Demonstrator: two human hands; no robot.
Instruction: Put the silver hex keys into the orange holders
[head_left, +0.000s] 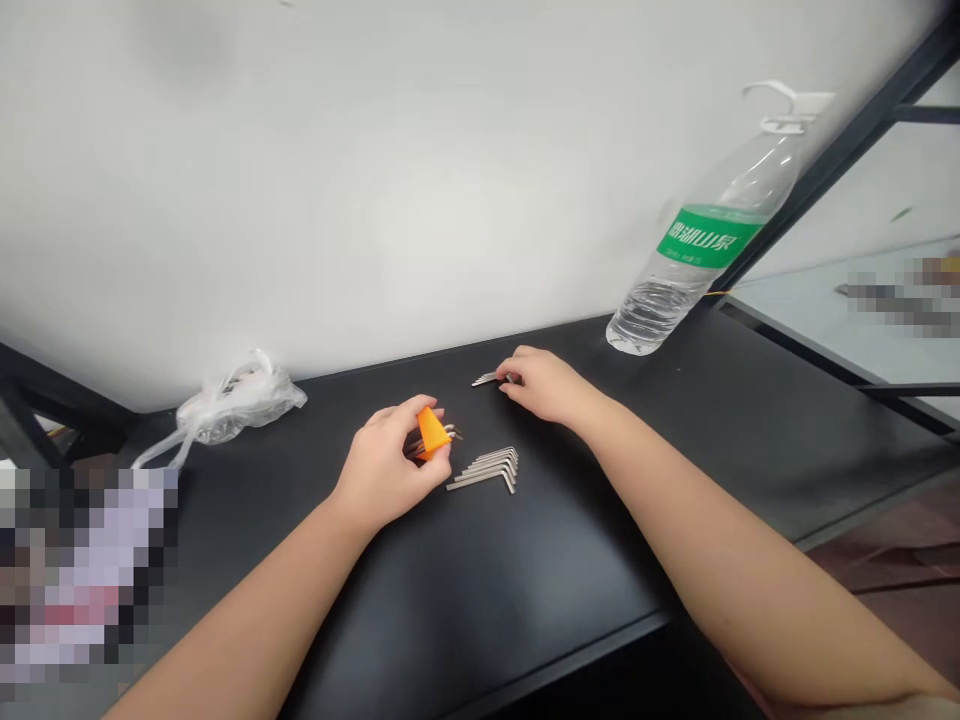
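Hex keys [491, 470] may scatter if L hand [384, 455], clamped on orange holder [432, 432], dips into them; can't tell if R hand [541, 383] grips rear keys [484, 380].

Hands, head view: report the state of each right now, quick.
Left hand: closed, holding the orange holder.
Right hand: fingers curled at the small metal keys; whether it grips any cannot be told.

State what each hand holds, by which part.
Left hand: orange holder, gripped at opposite ends. Right hand is at the farther hex keys; any hold cannot be told.
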